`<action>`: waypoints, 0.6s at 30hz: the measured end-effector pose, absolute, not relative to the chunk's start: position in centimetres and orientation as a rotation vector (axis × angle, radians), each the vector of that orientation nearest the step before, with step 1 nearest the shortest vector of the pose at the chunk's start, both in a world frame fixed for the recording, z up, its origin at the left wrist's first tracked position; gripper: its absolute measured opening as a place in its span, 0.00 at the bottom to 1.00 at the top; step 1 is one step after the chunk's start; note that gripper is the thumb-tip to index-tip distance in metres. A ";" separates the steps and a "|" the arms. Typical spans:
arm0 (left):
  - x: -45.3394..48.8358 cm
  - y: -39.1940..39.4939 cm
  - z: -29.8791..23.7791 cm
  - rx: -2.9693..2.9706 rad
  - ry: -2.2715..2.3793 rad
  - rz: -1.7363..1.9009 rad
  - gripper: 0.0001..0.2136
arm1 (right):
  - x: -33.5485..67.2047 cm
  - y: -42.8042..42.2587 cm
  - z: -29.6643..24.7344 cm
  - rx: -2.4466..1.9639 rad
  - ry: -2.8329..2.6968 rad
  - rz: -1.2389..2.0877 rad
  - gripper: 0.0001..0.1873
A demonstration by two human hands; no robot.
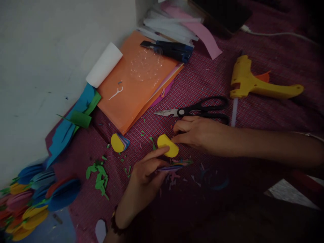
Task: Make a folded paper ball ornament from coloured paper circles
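Observation:
A folded yellow paper piece point(167, 145) lies on the checked purple cloth point(253, 111). My right hand point(199, 133) comes in from the right, fingers pinched on the yellow piece's right edge. My left hand point(148, 172) is below it, index finger stretched onto the yellow piece, the other fingers curled round a thin stack of coloured paper pieces point(174, 166). Another small stack of folded circles with a yellow top point(119, 142) lies to the left.
Black scissors point(199, 110) lie just behind my right hand; a yellow glue gun point(255, 84) sits at the right. Orange paper sheets point(134, 84), a white paper roll point(104, 64) and blue and green strips point(76, 118) lie by the wall. Paper flowers point(32, 199) fill the lower left. Green scraps point(98, 175) are scattered.

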State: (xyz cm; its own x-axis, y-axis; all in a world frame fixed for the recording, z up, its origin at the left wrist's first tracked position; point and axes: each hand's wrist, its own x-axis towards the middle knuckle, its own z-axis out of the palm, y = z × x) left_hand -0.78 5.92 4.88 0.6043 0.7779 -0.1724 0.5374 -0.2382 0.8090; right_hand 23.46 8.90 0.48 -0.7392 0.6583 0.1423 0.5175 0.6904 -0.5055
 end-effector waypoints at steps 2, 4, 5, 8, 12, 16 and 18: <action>-0.8 5.9 4.8 1.925 1.041 0.327 0.05 | 23.5 8.9 0.5 -0.927 -2.585 0.640 0.12; -0.8 5.9 4.7 1.921 1.047 0.324 0.05 | 23.5 8.9 0.6 -0.932 -2.585 0.646 0.12; -0.8 5.9 4.6 1.916 1.053 0.321 0.05 | 23.5 8.9 0.6 -0.937 -2.586 0.649 0.12; -0.8 5.9 4.6 1.913 1.061 0.316 0.06 | 23.5 8.8 0.7 -0.943 -2.591 0.656 0.13; -0.9 5.9 4.6 1.911 1.073 0.316 0.06 | 23.5 8.9 0.6 -0.938 -2.588 0.661 0.12; -0.7 5.9 4.6 1.909 1.074 0.321 0.06 | 23.5 8.9 0.4 -0.932 -2.589 0.648 0.12; -0.7 6.0 4.6 1.906 1.075 0.318 0.06 | 23.5 8.9 0.4 -0.931 -2.598 0.643 0.12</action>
